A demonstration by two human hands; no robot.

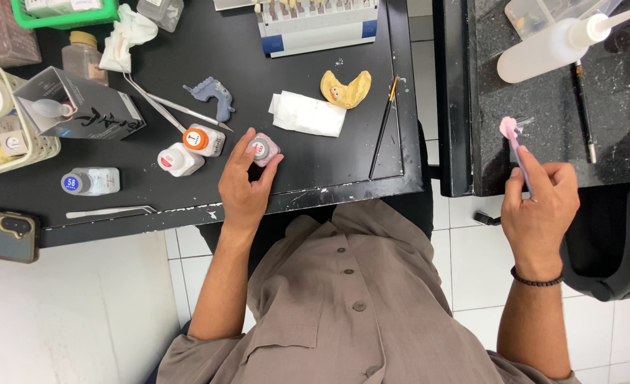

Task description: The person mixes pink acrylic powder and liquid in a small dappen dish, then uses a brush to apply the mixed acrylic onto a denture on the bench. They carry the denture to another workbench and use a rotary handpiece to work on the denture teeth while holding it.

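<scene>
Far left, a phone (2, 233) hangs over the desk (187, 43) edge and is cut off by the frame, and so is a white basket (27, 153) of stuff I can't really make out. Next to it there's an open dark box (80, 107), a small blue-capped bottle (91, 181) lying on its side, and tweezers (109, 211) near the front edge. Up top a green bin (62, 18) is mostly out of frame.

Moving right: 2 little white jars (190, 149), 1 with an orange cap and 1 with a red one, touching each other. Behind them a blue-grey dental cast (214, 96) and a long metal tool (180, 108).

Then the left hand (244, 188). Its fingers are curled around a small pink jar (264, 149), thumb on one side and fingertips on the other, so it's pinching the jar, which sits on the desk just right of the white ones. Can't tell if the jar is lifted at all.

Further right, a folded tissue (308, 114), a yellow wax piece (345, 89) and a thin brush (384, 128). The shade guide (315, 25) at the top is cropped.

Over on the second desk (485, 107), the right hand (539, 206) pinches a thin tool (517, 153) with a pink blob on its tip; the handle is mostly hidden in the fingers. A squeeze bottle (556, 46) lies beyond it, plus 2 more brushes (613, 114).
</scene>
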